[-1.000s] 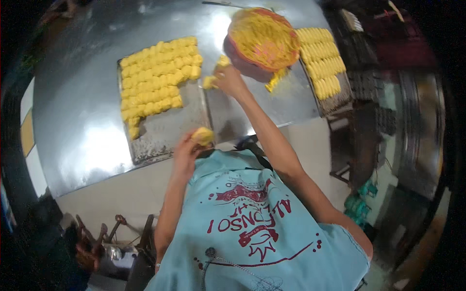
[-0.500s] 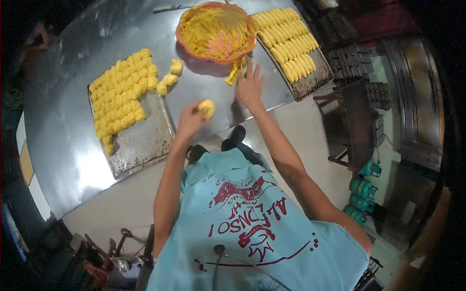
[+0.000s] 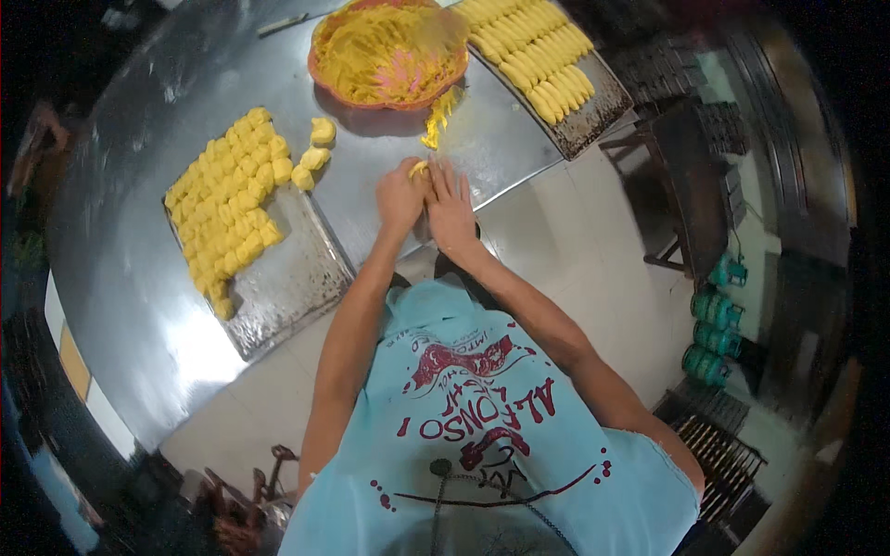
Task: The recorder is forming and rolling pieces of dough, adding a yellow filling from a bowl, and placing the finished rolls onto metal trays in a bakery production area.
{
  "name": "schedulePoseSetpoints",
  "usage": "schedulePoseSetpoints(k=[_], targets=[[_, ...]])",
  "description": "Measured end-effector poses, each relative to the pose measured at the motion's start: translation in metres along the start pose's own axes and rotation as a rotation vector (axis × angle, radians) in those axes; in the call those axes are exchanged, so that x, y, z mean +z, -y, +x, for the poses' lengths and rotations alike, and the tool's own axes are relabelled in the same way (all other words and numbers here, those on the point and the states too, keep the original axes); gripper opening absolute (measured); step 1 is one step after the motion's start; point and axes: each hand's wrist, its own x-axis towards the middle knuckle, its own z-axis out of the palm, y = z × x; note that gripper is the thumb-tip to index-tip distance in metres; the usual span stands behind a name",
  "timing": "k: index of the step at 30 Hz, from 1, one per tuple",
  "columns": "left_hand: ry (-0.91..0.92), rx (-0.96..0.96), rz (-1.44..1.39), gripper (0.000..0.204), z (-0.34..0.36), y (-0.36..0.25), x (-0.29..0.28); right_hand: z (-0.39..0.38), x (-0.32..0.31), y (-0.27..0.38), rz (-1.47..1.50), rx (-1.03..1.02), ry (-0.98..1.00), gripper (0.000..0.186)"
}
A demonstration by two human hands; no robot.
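Observation:
Over the near edge of the metal table my two hands meet around a small piece of yellow dough (image 3: 419, 170). My left hand (image 3: 400, 199) has its fingers curled about the dough, which is mostly hidden. My right hand (image 3: 451, 211) lies against it with fingers stretched out. Just beyond them is a smear of yellow filling (image 3: 433, 125) on the table. Farther off sits an orange-red bowl (image 3: 371, 104) holding yellow filling (image 3: 357, 51). To the left, loose dough balls (image 3: 315, 158) lie beside a tray (image 3: 292, 292) of dough balls (image 3: 227, 181).
At the far right, a second tray (image 3: 598, 116) carries rows of long yellow dough rolls (image 3: 533, 56). A thin flat tool (image 3: 283, 25) lies at the back of the table. Green gas cylinders (image 3: 716, 324) and a dark wooden stand (image 3: 681, 185) are on the floor to the right.
My left hand has carried the dough piece rightward to my right hand. My right hand has drawn back from the filling smear beside the bowl. The view has shifted slightly.

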Motion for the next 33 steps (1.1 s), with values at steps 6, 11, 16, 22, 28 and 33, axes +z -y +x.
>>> schedulePoseSetpoints(k=[6, 11, 16, 22, 28, 33], targets=[[0.045, 0.075, -0.019, 0.022, -0.001, 0.006, -0.012, 0.006, 0.001, 0.010, -0.101, 0.253, 0.031, 0.064], [0.099, 0.101, -0.011, 0.022, 0.000, 0.014, -0.019, 0.018, 0.008, 0.013, -0.129, 0.168, 0.043, 0.056], [0.111, 0.074, 0.047, 0.022, 0.008, 0.020, -0.032, 0.017, -0.004, 0.007, -0.043, 0.317, -0.046, 0.053], [0.038, 0.138, -0.034, 0.025, -0.004, 0.035, -0.039, 0.020, -0.019, 0.017, -0.040, 0.139, 0.103, 0.058], [-0.068, 0.029, 0.084, 0.031, -0.024, 0.039, -0.025, 0.015, 0.024, 0.002, 0.017, 0.010, 0.135, 0.047], [-0.035, -0.054, 0.086, 0.025, -0.016, 0.012, -0.026, 0.120, -0.079, -0.070, 0.009, 0.043, 0.065, 0.048]])
